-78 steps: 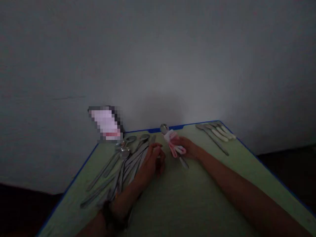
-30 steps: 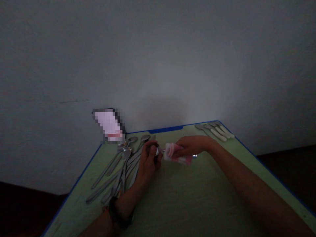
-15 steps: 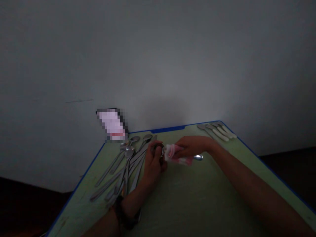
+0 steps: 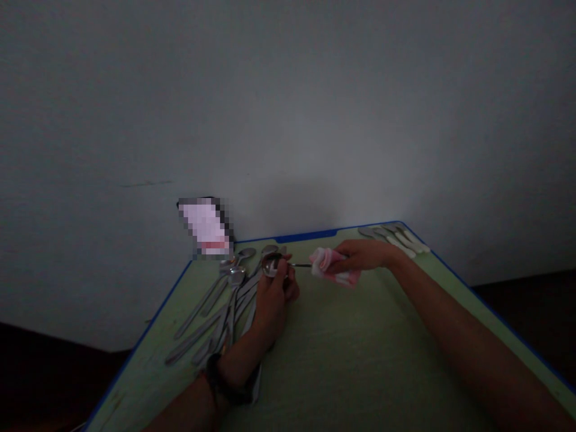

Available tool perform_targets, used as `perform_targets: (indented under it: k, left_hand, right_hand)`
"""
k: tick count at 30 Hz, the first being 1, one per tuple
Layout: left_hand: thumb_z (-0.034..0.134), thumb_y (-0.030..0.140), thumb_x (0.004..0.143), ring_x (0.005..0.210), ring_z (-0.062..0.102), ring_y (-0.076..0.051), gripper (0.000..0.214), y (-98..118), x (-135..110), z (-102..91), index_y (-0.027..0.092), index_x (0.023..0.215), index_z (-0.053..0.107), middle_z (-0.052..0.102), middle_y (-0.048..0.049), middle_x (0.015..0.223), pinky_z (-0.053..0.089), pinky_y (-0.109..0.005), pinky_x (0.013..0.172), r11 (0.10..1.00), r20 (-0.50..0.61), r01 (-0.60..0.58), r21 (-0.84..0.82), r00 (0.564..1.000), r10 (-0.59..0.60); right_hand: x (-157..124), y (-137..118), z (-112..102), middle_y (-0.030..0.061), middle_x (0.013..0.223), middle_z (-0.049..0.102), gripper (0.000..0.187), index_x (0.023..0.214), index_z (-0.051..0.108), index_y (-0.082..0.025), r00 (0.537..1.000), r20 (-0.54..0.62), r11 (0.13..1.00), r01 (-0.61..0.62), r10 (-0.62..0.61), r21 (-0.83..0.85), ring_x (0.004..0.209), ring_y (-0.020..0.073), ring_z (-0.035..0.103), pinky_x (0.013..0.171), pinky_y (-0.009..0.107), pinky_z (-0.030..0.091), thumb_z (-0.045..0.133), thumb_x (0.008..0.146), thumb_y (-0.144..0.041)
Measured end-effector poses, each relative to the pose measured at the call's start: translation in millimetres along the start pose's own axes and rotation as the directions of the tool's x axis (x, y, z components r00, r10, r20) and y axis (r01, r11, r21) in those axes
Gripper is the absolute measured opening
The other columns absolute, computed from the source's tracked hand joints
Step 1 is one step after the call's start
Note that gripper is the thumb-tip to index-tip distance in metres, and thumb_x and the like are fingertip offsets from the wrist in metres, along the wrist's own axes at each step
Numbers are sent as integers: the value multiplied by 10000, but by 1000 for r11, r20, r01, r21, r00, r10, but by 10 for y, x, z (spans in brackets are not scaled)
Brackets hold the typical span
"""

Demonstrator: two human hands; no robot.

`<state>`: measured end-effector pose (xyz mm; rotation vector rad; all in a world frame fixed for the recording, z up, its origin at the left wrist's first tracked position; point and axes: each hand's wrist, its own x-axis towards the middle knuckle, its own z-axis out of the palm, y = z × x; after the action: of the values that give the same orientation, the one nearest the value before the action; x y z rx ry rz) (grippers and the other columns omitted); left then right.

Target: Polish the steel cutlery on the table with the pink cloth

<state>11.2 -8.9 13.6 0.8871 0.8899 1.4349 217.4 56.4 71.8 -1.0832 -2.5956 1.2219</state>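
Note:
My left hand (image 4: pixel 274 294) is closed on the bowl end of a metal spoon (image 4: pixel 272 264), held just above the green table (image 4: pixel 342 360). The spoon's handle runs right into a pink and white cloth (image 4: pixel 333 266). My right hand (image 4: pixel 362 255) is closed on that cloth, wrapped round the handle. Just left of my left hand lies a pile of several metal spoons (image 4: pixel 225 300).
Several pieces of cutlery with white handles (image 4: pixel 398 239) lie at the table's far right corner. A blurred pale object (image 4: pixel 206 228) stands at the far left corner against the grey wall. The table has a blue edge (image 4: pixel 306 235).
The spoon has been turned so its bowl is in my left hand. My right hand with the cloth has slid right and up along the handle.

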Motion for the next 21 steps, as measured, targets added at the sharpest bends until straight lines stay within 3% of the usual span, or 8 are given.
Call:
perform_targets:
  k: [4, 9, 12, 14, 16, 17, 19, 21]
  left_hand:
    - [609, 399, 760, 496, 436, -58, 300, -73, -6, -3, 141, 910, 573, 498, 33, 640, 344, -168, 447, 984, 58, -16, 179, 998, 6]
    - [556, 425, 789, 541, 459, -77, 277, -89, 2, -11, 149, 819, 567, 520, 15, 681, 382, -176, 481, 936, -20, -65, 345, 997, 77]
    - [517, 449, 810, 562, 484, -86, 287, -71, 24, -34, 163, 808, 548, 510, 19, 671, 402, -177, 494, 941, -89, -67, 332, 991, 102]
    - [495, 473, 817, 560, 496, -87, 303, -64, 27, -50, 173, 809, 534, 504, 25, 662, 408, -175, 491, 945, -122, -64, 322, 987, 108]
    - [465, 491, 830, 539, 492, -80, 321, -64, 9, -52, 179, 777, 517, 502, 30, 662, 403, -170, 474, 938, -90, -79, 337, 989, 115]
    - [449, 495, 838, 519, 485, -76, 330, -67, -8, -45, 180, 754, 505, 507, 30, 666, 396, -169, 456, 932, -49, -86, 353, 993, 110]
    - [418, 493, 853, 469, 466, -72, 340, -73, -48, -20, 183, 730, 484, 527, 26, 671, 368, -172, 410, 923, 57, -87, 374, 996, 71]
    - [397, 486, 864, 422, 449, -77, 344, -76, -85, 9, 185, 719, 475, 536, 25, 627, 343, -181, 380, 914, 132, -72, 400, 991, 20]
  right_hand:
    - [197, 12, 190, -5, 668, 545, 378, 814, 617, -122, 998, -45, 997, 52, -50, 54, 557, 80, 436, 510, 186, 326, 511, 774, -481]
    - [266, 87, 275, -16, 619, 515, 421, 760, 603, -117, 998, -31, 988, 53, -49, 148, 532, 75, 398, 492, 192, 299, 537, 746, -533]
    - [326, 191, 355, -12, 663, 547, 425, 791, 609, -125, 994, -104, 928, 77, -41, 364, 568, 84, 438, 542, 202, 341, 565, 729, -543]
    - [404, 271, 438, 2, 723, 580, 408, 823, 606, -139, 982, -190, 780, 107, 15, 617, 615, 98, 491, 597, 217, 390, 582, 724, -534]
    - [479, 334, 508, 11, 785, 600, 361, 835, 580, -165, 930, -346, 493, 244, 127, 835, 678, 110, 536, 672, 235, 429, 592, 725, -509]
    - [504, 354, 528, 20, 810, 607, 362, 855, 572, -180, 901, -395, 359, 314, 178, 879, 709, 123, 554, 696, 253, 446, 563, 739, -523]
    - [521, 370, 538, 31, 866, 621, 352, 922, 561, -210, 896, -389, 157, 362, 214, 919, 765, 149, 582, 747, 301, 468, 480, 784, -523]
    - [505, 362, 525, 24, 871, 632, 329, 952, 558, -229, 903, -370, 50, 369, 219, 928, 754, 152, 592, 740, 316, 482, 415, 816, -492]
